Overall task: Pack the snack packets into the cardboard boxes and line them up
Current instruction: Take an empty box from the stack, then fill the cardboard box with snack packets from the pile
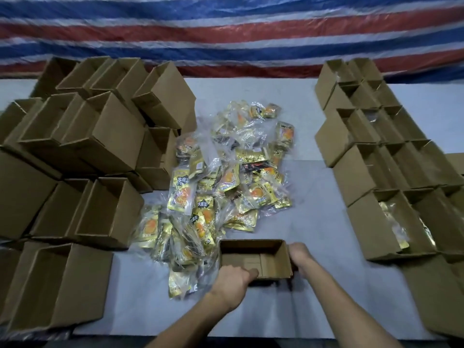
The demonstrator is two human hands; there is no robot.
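An open, empty cardboard box (272, 254) sits near the table's front, just in front of a heap of gold snack packets (226, 192) in clear wrap. My left hand (233, 278) grips the box's near wall, fingers hooked over its rim. My right hand (298, 254) holds the box's right side, fingers curled behind the wall. At the right, open boxes (381, 159) stand in rows; the nearest ones (391, 222) show gold packets inside.
A jumbled stack of empty cardboard boxes (82, 146) fills the left side of the grey table (313, 177). A red, white and blue striped tarp (226, 33) hangs behind. Bare table lies between the packet heap and the right rows.
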